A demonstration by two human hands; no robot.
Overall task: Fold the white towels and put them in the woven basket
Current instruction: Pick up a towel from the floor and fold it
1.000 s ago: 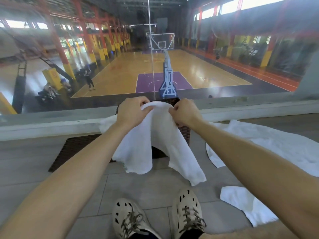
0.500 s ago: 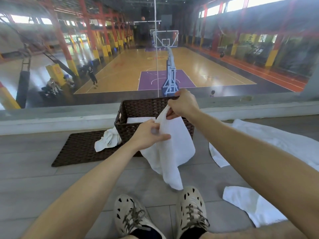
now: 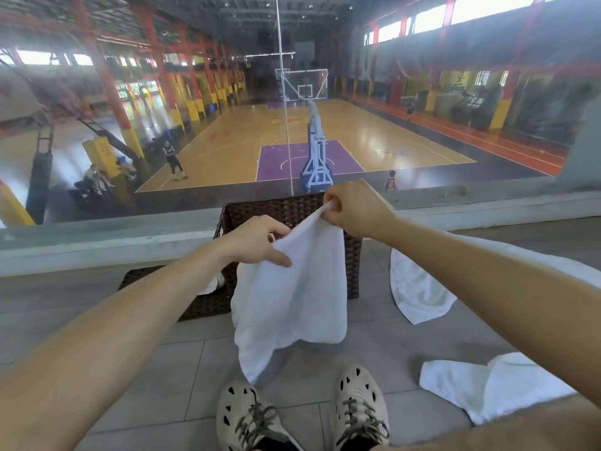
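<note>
1. Woven basket [image 3: 353,268] sits center on a dark mat [image 3: 140,278] by the far ledge. Contents hidden behind the held towel [image 3: 292,297].
2. Left hand [image 3: 257,243] pinches the towel's top edge. Right hand [image 3: 355,210] is clamped on its upper corner, higher and farther. The towel hangs across the basket's near wall.
3. Right of the basket, a spread towel [image 3: 419,296] lies on the floor, and a second towel [image 3: 487,387] lies near right, beside the shoes [image 3: 361,405].
4. White cloth [image 3: 210,285] pokes out at the basket's left side.

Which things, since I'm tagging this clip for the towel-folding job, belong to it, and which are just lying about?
Job:
- held towel, pinched by left hand and right hand
- woven basket
- far floor towel
- near floor towel

Lying about:
- dark woven mat
- shoes
- basketball court beyond the glass
</note>
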